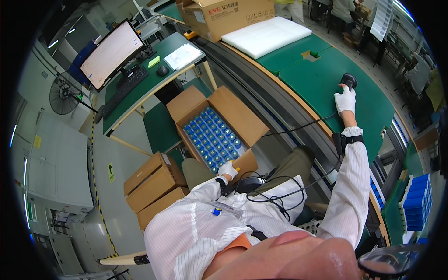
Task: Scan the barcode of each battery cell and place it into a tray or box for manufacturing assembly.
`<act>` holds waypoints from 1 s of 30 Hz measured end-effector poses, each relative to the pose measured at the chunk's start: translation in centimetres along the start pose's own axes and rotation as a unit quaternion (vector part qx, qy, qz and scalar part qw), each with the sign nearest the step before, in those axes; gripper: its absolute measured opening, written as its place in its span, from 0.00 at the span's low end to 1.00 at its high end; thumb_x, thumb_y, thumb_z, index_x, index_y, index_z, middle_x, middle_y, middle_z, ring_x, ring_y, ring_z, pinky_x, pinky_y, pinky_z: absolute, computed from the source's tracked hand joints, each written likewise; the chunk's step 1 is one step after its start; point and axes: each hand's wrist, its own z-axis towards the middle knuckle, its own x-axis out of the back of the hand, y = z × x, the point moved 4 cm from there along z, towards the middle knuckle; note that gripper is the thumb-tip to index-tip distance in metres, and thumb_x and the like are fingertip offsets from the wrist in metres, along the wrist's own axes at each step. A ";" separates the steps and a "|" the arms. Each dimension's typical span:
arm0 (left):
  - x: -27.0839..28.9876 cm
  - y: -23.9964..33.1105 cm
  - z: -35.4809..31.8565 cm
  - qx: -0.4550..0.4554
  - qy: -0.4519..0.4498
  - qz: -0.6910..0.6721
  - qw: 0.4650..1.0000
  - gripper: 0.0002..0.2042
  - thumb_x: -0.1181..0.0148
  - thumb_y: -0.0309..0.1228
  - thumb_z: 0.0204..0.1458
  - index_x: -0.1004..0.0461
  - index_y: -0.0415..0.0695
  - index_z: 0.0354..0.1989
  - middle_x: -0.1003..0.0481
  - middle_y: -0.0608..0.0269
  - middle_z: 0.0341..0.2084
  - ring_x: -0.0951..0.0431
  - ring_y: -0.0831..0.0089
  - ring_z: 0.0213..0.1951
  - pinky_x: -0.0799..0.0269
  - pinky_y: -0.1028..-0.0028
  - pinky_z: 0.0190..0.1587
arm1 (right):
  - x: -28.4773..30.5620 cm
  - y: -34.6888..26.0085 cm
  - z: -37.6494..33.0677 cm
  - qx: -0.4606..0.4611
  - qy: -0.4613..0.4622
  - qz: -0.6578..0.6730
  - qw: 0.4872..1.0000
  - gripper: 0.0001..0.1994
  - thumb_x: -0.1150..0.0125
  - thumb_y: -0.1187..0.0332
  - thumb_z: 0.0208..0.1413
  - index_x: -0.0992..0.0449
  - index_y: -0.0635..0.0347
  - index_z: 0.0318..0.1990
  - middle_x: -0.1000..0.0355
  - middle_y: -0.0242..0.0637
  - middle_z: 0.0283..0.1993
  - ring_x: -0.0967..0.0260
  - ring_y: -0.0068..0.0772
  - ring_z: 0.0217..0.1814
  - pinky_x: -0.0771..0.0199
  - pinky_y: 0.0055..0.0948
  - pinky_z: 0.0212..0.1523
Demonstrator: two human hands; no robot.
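Observation:
My right hand (346, 100), in a white glove, is closed around a black handheld scanner (349, 80) over the green bench top (322, 77) on the right. A black cable (298, 129) trails from that hand back toward the carton. In front of me an open cardboard box (240, 116) holds rows of blue cylindrical cells (210, 135) standing upright. At its near edge my left hand (227, 171), gloved with yellow fingertips, is closed at the near flap (247, 167); its fingers are partly hidden. More looped black cable (275, 198) lies across my lap.
Closed cardboard boxes (151, 179) are stacked at the left. Beyond them stands a desk with a monitor (113, 55) and keyboard (125, 91). White foam (266, 35) and a large carton (224, 21) sit on the far bench. Blue cylinders (416, 200) stand at far right.

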 end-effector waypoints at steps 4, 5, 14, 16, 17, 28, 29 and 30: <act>0.2 0.1 -0.2 0.000 -0.001 0.011 1.000 0.27 0.33 0.50 0.47 0.25 0.50 0.53 0.20 0.49 0.42 0.19 0.49 0.44 0.23 0.57 0.45 | -0.1 0.0 0.0 0.002 0.000 0.000 1.000 0.20 0.41 0.68 0.49 0.24 0.45 0.53 0.35 0.55 0.59 0.29 0.58 0.53 0.28 0.43 0.56; 0.4 0.2 -0.3 -0.014 0.010 0.005 1.000 0.26 0.33 0.50 0.48 0.25 0.50 0.54 0.20 0.50 0.42 0.19 0.49 0.44 0.23 0.57 0.45 | -0.1 -0.1 0.1 0.004 -0.004 -0.001 1.000 0.20 0.41 0.68 0.49 0.24 0.45 0.53 0.35 0.55 0.59 0.29 0.58 0.53 0.27 0.43 0.55; 0.4 0.3 -0.4 0.000 0.013 -0.001 1.000 0.25 0.32 0.49 0.46 0.23 0.50 0.51 0.19 0.53 0.43 0.19 0.52 0.45 0.24 0.59 0.48 | 0.0 -0.2 0.0 0.001 -0.004 0.000 1.000 0.20 0.41 0.68 0.50 0.24 0.46 0.53 0.35 0.55 0.59 0.29 0.58 0.53 0.28 0.43 0.56; 0.4 0.3 -0.4 -0.006 0.021 -0.005 1.000 0.25 0.32 0.49 0.46 0.23 0.51 0.51 0.19 0.53 0.43 0.19 0.52 0.45 0.24 0.59 0.48 | 0.0 -0.1 0.0 0.004 -0.002 -0.002 1.000 0.20 0.41 0.68 0.50 0.24 0.46 0.52 0.35 0.55 0.59 0.29 0.58 0.53 0.28 0.43 0.56; 0.4 0.3 -0.4 -0.007 0.025 -0.005 1.000 0.25 0.32 0.49 0.46 0.23 0.51 0.51 0.19 0.53 0.43 0.19 0.52 0.45 0.24 0.59 0.47 | 0.0 -0.1 0.0 0.008 0.001 -0.005 1.000 0.19 0.41 0.68 0.50 0.24 0.46 0.52 0.35 0.55 0.58 0.29 0.58 0.53 0.28 0.43 0.56; 0.2 0.2 -0.3 -0.005 0.021 0.005 1.000 0.25 0.31 0.50 0.46 0.23 0.49 0.50 0.19 0.51 0.41 0.18 0.51 0.43 0.23 0.59 0.46 | -0.1 0.0 0.1 0.004 -0.003 -0.003 1.000 0.20 0.41 0.68 0.50 0.24 0.46 0.53 0.35 0.55 0.59 0.30 0.58 0.54 0.29 0.43 0.56; 0.1 0.2 -0.2 0.001 0.019 0.019 1.000 0.25 0.31 0.50 0.46 0.23 0.48 0.49 0.19 0.51 0.40 0.18 0.51 0.42 0.23 0.59 0.46 | -0.1 -0.1 0.1 0.003 -0.002 -0.005 1.000 0.20 0.41 0.68 0.50 0.24 0.46 0.53 0.35 0.55 0.59 0.30 0.58 0.54 0.29 0.43 0.56; 0.1 0.2 -0.2 -0.004 0.022 0.012 1.000 0.25 0.31 0.50 0.46 0.23 0.48 0.49 0.19 0.51 0.40 0.18 0.51 0.42 0.23 0.59 0.46 | -0.1 -0.1 0.0 0.003 -0.003 -0.004 1.000 0.20 0.41 0.68 0.50 0.24 0.46 0.53 0.35 0.55 0.59 0.30 0.58 0.54 0.29 0.43 0.56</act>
